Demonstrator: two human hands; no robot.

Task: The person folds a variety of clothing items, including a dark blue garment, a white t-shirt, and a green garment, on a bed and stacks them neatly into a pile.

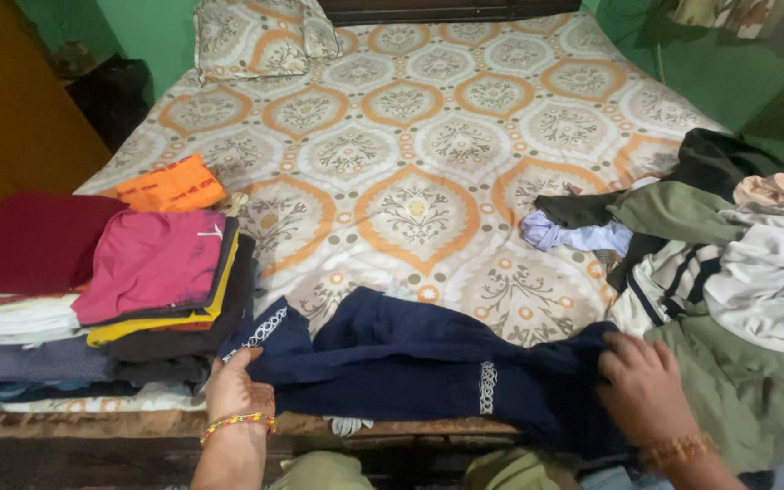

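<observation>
Patterned bed carries pillow; folded stacks; navy garment; loose clothes.

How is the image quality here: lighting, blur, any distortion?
Head view: dim, warm indoor light; the patterned bedsheet is lit evenly, without glare. The dark blue garment loses fold detail in shadow. The left hand and right hand look slightly soft. Bed edges bow a little, as through a wide lens.

A navy blue garment lies spread lengthwise along the near edge of the bed, partly folded and creased; white embroidered trim shows at its left end and in a short band near its middle; its right end bunches into dark folds.
</observation>
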